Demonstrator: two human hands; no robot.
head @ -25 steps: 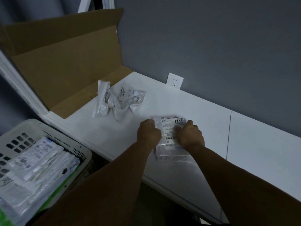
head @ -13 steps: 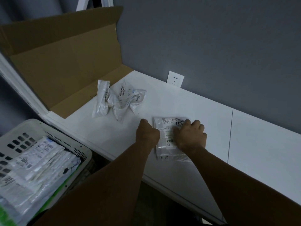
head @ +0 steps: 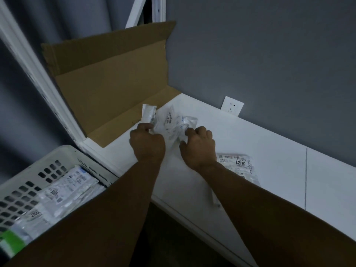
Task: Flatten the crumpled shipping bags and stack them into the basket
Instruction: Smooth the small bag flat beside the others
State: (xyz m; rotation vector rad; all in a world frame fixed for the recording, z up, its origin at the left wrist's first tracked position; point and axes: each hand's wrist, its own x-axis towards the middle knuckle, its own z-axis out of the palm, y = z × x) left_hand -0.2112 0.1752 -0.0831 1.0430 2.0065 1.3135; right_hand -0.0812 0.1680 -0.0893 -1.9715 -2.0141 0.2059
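Note:
A crumpled white shipping bag [head: 173, 125] with printed labels lies at the far left of the white table [head: 269, 147]. My left hand [head: 147, 144] pinches its left edge and my right hand [head: 198, 147] pinches its right edge. Another crumpled bag [head: 148, 113] lies just behind my left hand. A flattened bag [head: 238, 166] marked 3021 lies on the table to the right, partly under my right forearm. The white slotted basket [head: 28, 170] at lower left holds several flattened bags [head: 63, 193].
An opened brown cardboard box [head: 111, 79] stands at the table's left end against the grey wall. A white wall socket [head: 232, 107] sits just above the table. A white frame post [head: 38, 74] rises between the basket and the box.
Both hands have left the flattened 3021 bag and moved up and left to the crumpled bags, where they now grip one. The camera view has shifted left.

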